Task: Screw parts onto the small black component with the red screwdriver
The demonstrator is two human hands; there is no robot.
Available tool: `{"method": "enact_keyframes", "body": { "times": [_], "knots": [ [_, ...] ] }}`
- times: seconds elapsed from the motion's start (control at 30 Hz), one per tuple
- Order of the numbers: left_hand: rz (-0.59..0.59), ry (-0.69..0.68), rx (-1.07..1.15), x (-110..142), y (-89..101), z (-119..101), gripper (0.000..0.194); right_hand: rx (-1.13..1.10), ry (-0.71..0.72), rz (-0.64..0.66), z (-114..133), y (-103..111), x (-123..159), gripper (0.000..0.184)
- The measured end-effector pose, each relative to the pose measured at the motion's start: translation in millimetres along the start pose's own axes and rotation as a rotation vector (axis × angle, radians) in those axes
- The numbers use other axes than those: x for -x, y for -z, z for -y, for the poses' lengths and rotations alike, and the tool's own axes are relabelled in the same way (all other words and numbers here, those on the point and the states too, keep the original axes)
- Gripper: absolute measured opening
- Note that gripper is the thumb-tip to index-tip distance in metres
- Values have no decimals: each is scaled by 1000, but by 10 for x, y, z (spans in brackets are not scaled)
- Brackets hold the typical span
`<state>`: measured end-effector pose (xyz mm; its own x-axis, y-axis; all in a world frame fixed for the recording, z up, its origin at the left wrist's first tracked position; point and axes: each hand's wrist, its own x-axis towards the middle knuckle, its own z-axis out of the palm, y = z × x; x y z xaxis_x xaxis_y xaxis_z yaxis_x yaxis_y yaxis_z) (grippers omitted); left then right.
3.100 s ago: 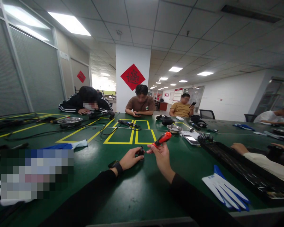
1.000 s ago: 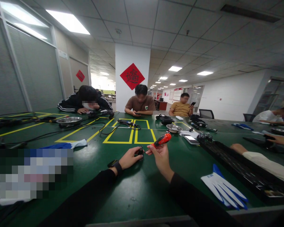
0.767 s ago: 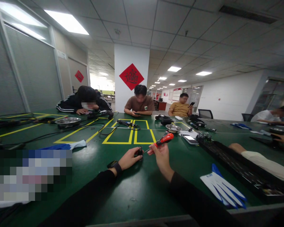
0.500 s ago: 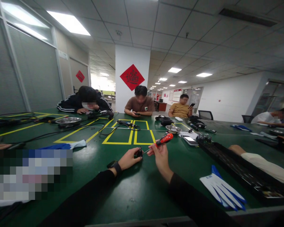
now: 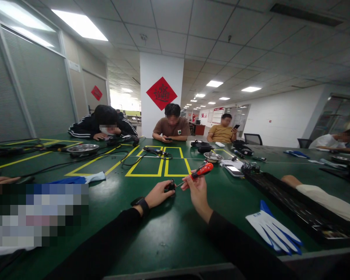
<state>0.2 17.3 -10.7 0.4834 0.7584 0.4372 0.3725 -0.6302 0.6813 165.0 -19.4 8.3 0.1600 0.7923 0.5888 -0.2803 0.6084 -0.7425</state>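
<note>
Between the thumb and fingers of my left hand (image 5: 158, 194) is a small black part (image 5: 171, 185) with a narrow top, held upright just above the green table (image 5: 175, 241). My right hand (image 5: 197, 191) grips a screwdriver (image 5: 202, 170) with a red and black handle. The handle points up and to the right, and the thin metal shaft slants down to the left. Its tip is at the side of the black part; I cannot tell whether it sits in a screw there.
White-and-blue gloves (image 5: 272, 229) lie at the right, beside a long black tray (image 5: 303, 206) of small parts. A phone (image 5: 233, 171) and a metal bowl (image 5: 212, 156) stand farther back. Cables (image 5: 146, 155) cross the yellow-taped areas. Several people sit around the table.
The view has shifted slightly. Both hands hold the same things, and the black part looks tilted a little differently, while the screwdriver stays against its side.
</note>
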Motion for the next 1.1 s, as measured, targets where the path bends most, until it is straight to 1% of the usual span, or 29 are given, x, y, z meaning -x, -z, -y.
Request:
{"method": "enact_keyframes", "body": {
  "times": [0.1,0.23,0.37,0.53,0.77,1.0,1.1],
  "knots": [
    [10,1,32,-1,6,-15,27,-1,-5,5,26,0,11,31],
    [-5,7,40,-9,1,-8,26,-48,-38,66,90,-21,24,35],
    [-11,17,43,-12,-10,5,26,-46,-59,95,100,-47,19,31],
    [-8,30,40,-3,1,-23,26,-29,-47,75,52,-25,13,28],
    [-12,12,25,-4,1,-2,27,-37,-30,72,107,-6,24,29],
    [-2,12,37,0,3,5,26,36,-25,22,52,-21,-2,26],
    [-2,16,35,2,6,3,26,29,-29,34,75,-15,8,27]
  ]
}}
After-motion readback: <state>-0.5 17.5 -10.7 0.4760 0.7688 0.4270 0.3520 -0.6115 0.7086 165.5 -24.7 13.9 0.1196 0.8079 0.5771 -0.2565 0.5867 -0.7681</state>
